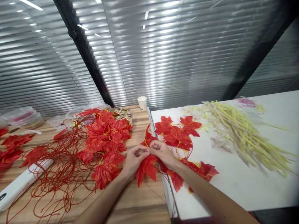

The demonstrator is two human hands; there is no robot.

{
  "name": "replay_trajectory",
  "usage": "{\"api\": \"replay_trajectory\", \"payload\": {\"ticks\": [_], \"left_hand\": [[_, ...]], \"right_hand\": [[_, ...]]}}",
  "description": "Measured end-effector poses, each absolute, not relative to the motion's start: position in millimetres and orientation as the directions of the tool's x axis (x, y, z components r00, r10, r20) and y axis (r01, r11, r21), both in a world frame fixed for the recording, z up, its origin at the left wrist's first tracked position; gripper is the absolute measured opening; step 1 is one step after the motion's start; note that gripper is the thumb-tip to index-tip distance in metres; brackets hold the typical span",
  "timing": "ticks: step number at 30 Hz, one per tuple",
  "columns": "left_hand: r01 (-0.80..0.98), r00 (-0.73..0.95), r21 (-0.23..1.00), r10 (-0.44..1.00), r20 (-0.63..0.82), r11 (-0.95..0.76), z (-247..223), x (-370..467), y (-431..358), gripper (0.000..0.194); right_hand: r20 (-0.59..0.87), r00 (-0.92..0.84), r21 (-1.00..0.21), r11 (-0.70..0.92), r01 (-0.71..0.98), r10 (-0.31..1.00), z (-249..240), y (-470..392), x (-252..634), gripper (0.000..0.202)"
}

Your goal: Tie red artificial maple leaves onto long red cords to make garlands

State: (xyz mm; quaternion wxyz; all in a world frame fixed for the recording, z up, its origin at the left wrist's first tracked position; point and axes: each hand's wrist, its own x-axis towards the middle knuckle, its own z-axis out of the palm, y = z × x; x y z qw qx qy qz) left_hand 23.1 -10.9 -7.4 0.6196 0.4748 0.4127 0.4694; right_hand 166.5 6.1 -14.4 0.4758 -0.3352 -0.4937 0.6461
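Observation:
Near the middle, my left hand (135, 158) and my right hand (161, 152) meet fingertip to fingertip over a red artificial maple leaf (147, 169). Both hands are closed in a pinch; what lies between the fingertips is too small to make out. Another red leaf stands up just behind the fingers. To the right, more joined red leaves (176, 135) with yellow stems spread onto the white table, some under my right forearm. A pile of red leaves (106, 140) lies left of my hands, beside a tangle of red cord (63, 165).
A paper cup (142, 103) stands at the back of the wooden table (144, 202). Yellow-green stems (243, 133) lie on the white table (233, 193) at the right. Plastic containers (24, 118) and a long white object (23, 183) are at the left.

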Motion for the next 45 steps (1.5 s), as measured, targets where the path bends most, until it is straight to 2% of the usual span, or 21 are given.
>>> {"api": "replay_trajectory", "payload": {"ticks": [8,14,17,20,25,31,37,41,45], "left_hand": [[-0.153,0.227,0.971,0.963,-0.145,0.182,0,21,-11,0.023],[-0.187,0.172,0.955,0.965,-0.198,0.229,1,23,-11,0.028],[-0.211,0.099,0.952,0.974,-0.205,0.222,0,20,-7,0.026],[-0.282,0.046,0.929,0.970,-0.237,0.240,1,17,-3,0.026],[-0.341,0.165,0.892,0.953,-0.253,0.296,1,18,-3,0.030],[-0.319,0.182,0.901,0.952,-0.247,0.295,-3,16,-2,0.032],[-0.155,0.171,0.977,0.978,-0.119,0.146,-1,16,-3,0.029],[-0.031,0.155,1.000,0.988,0.000,0.005,-1,17,-3,0.027],[0.052,0.182,0.992,0.978,0.104,-0.115,-4,17,-3,0.026]], "right_hand": [[-0.035,-0.339,-0.953,-0.133,-0.271,0.940,-16,8,167,0.031],[0.004,-0.339,-0.978,-0.067,-0.199,0.941,-14,10,169,0.031],[0.075,-0.370,-0.991,0.029,-0.129,0.926,-9,9,172,0.025],[0.191,-0.407,-0.981,0.191,-0.041,0.893,-6,9,175,0.018],[0.436,-0.282,-0.857,0.490,0.158,0.854,-8,8,178,0.011],[0.563,-0.262,-0.757,0.616,0.218,0.784,-8,9,183,0.016],[0.523,-0.302,-0.767,0.595,0.240,0.797,-1,7,180,0.017],[0.412,-0.303,-0.832,0.491,0.259,0.859,1,7,179,0.018],[0.269,-0.383,-0.920,0.354,0.169,0.884,-1,8,179,0.020]]}}
